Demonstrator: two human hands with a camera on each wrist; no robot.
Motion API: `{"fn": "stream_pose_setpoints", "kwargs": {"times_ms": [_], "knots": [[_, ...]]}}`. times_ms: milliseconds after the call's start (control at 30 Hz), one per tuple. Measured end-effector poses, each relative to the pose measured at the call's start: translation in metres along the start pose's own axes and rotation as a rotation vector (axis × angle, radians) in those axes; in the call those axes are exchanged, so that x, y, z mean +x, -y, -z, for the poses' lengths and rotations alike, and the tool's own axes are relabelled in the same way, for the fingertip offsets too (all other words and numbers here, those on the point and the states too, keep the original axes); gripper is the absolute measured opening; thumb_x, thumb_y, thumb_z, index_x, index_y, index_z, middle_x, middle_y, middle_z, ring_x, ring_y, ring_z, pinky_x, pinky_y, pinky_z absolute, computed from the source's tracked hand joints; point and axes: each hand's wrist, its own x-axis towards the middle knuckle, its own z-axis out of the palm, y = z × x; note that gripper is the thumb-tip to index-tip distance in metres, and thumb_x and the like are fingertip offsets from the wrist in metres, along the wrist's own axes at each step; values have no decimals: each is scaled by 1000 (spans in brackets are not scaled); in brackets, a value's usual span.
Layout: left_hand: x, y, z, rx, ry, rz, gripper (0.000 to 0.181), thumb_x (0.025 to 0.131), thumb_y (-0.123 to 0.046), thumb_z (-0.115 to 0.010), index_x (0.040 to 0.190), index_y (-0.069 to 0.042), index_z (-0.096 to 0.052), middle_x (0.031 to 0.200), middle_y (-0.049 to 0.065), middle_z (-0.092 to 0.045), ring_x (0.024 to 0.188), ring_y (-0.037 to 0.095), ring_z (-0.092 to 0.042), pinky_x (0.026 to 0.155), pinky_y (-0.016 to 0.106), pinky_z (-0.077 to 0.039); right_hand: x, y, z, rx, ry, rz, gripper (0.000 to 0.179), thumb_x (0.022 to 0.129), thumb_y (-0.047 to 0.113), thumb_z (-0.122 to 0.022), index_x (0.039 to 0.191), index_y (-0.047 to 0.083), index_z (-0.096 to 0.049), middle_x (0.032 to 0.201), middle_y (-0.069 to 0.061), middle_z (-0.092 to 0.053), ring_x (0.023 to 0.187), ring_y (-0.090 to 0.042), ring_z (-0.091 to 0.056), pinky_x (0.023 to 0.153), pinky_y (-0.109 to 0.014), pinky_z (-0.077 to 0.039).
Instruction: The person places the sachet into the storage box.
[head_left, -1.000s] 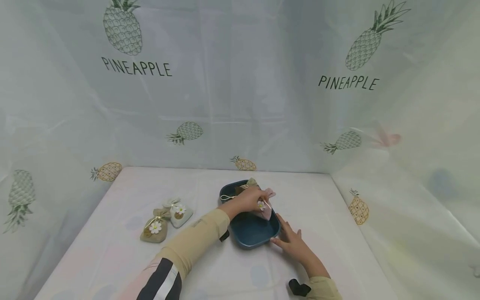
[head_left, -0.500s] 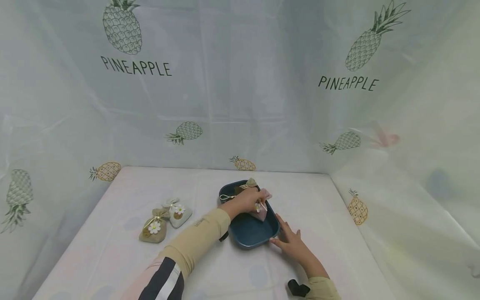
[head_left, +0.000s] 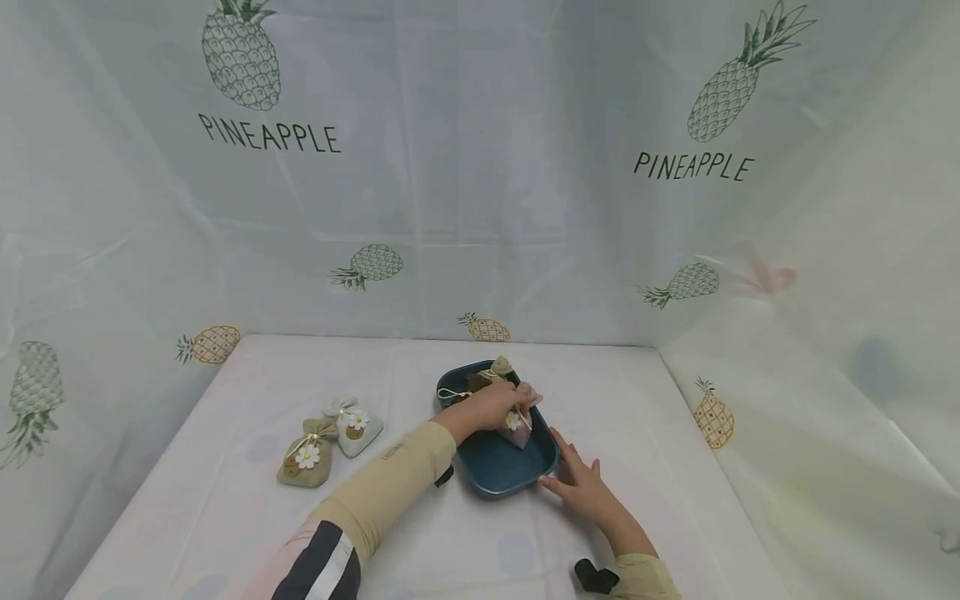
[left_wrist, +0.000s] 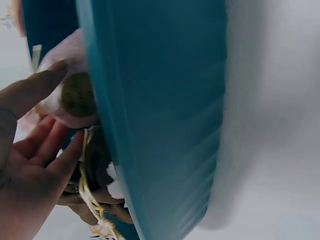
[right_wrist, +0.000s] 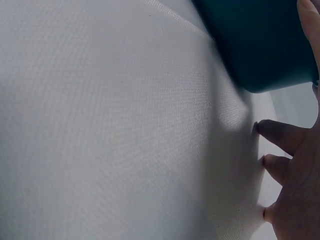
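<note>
My left hand reaches over a dark blue rectangular dish and grips a small pink drawstring pouch with a white flower, low inside it. In the left wrist view, the thumb and fingers lie around the pink pouch, which bears a round tan label. Behind that hand in the dish lie brown pouches with pale cord, partly hidden. My right hand is at the dish's right side, fingers spread, with the thumb near its front right corner. The right wrist view shows several fingertips on the cloth.
To the left of the dish lie a tan pouch and a whitish pouch, each with a white flower. A pale cloth covers the table. Pineapple-printed curtains hang around the back and sides.
My left hand has lowered the pink pouch slightly down and left into the dish. The right hand stays at the dish's side.
</note>
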Motion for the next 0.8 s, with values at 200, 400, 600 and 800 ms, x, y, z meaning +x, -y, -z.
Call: {"fn": "stream_pose_setpoints", "kwargs": {"times_ms": [200,400,600,800], "knots": [[-18,-5,6,-61,23,26,53,79,-23,-84,127,-24,-63,127,1,-57,119,14,-51,99,31,-43,0,0,-1,-13,0,2,86,90,47,-65,157,25,-16,157,-13,-24,142,-45,-16,103,-72,10],[-34,-8,15,-121,-52,-7,44,81,-17,-82,121,-21,-65,125,-1,-59,119,14,-52,100,31,-42,0,0,-1,-7,2,4,86,91,45,-66,157,24,-16,156,-15,-25,142,-46,-15,103,-73,10],[-60,-2,23,-188,-109,25,49,82,-20,-81,128,-20,-63,132,0,-56,127,17,-48,104,35,-40,1,0,-2,2,4,6,85,91,46,-65,157,24,-16,157,-15,-24,142,-46,-15,103,-72,10],[-94,10,32,-282,-149,52,47,82,-21,-80,126,-18,-63,130,0,-56,124,19,-49,99,37,-44,0,0,-2,3,-10,6,86,90,46,-67,157,23,-18,157,-14,-25,142,-45,-16,104,-71,9]]}}
